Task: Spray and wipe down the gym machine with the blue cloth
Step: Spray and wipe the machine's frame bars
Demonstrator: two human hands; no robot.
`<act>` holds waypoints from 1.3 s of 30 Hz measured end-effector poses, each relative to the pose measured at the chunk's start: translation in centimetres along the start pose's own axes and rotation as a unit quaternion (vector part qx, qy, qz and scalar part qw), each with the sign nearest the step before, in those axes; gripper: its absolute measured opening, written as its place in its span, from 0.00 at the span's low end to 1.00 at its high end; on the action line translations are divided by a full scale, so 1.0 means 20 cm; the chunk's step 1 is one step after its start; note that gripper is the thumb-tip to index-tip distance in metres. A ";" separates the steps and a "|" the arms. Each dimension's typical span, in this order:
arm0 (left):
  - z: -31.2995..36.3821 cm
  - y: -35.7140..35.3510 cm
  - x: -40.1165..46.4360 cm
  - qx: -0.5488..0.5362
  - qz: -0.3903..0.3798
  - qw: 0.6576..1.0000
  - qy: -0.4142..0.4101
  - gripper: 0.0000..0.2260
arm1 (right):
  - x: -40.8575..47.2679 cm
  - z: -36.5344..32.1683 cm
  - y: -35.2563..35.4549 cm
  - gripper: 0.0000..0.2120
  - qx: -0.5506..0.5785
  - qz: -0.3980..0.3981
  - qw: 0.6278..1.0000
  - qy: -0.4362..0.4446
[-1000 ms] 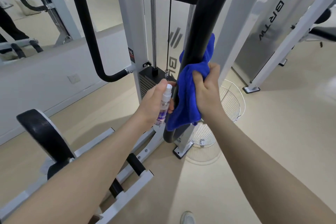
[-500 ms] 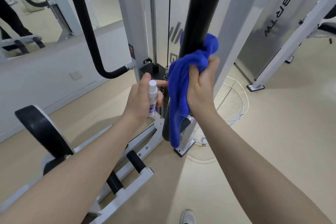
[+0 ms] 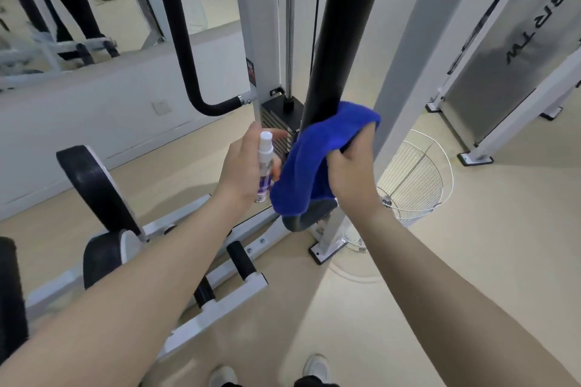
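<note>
A thick black padded bar (image 3: 342, 25) of the white gym machine (image 3: 261, 19) runs down the middle of the view and curves at its lower end. My right hand (image 3: 352, 173) grips the blue cloth (image 3: 314, 163), wrapped around the bar's lower part. My left hand (image 3: 245, 170) holds a small clear spray bottle (image 3: 265, 166) with a white nozzle and purple label, upright, just left of the cloth. The weight stack (image 3: 279, 122) sits behind both hands.
A white wire basket (image 3: 415, 179) stands on the floor to the right of the machine's foot. Black pads (image 3: 91, 185) and white frame rails (image 3: 220, 302) lie low on the left. A mirror (image 3: 94, 3) lines the left wall. Another silver machine (image 3: 509, 50) stands at right.
My right hand has slid the cloth down the black bar toward its curved end. My left hand with the bottle has stayed beside it, held more upright.
</note>
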State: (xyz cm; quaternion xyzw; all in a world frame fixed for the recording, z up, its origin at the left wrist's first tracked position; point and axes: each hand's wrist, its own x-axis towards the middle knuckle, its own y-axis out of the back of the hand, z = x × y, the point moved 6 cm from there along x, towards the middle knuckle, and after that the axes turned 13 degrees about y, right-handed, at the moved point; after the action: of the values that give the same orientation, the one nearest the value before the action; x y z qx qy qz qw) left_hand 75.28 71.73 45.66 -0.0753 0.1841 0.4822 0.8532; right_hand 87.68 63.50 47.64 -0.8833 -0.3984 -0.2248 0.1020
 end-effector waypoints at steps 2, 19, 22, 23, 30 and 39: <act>-0.01 -0.01 0.01 -0.034 0.006 0.999 0.013 0.20 | 0.08 -0.09 -0.02 0.23 0.020 0.017 0.998 0.059; -0.26 0.05 0.07 -0.005 -0.002 1.000 0.028 0.19 | -0.42 0.55 -0.13 0.08 -0.364 -0.118 0.922 -0.064; -0.29 0.06 0.06 0.046 -0.018 0.998 0.024 0.20 | -0.50 0.59 -0.05 0.14 -0.325 -0.141 0.927 -0.121; -0.30 0.06 0.06 0.056 -0.023 0.998 0.022 0.19 | -0.44 0.51 -0.03 0.13 -0.279 -0.095 0.951 -0.097; -0.37 0.08 0.11 0.033 -0.027 0.999 0.034 0.17 | -0.18 0.36 -0.08 0.19 -0.236 -0.005 0.972 -0.012; -0.59 0.08 0.13 0.056 -0.001 0.995 0.084 0.19 | -0.66 0.85 0.03 0.26 -0.384 -0.170 0.871 -0.255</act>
State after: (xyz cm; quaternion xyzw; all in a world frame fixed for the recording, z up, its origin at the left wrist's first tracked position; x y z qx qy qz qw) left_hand 72.33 71.01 33.93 -0.0681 0.2813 0.4624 0.8381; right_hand 85.86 60.62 26.35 -0.7984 -0.4367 -0.1407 -0.3898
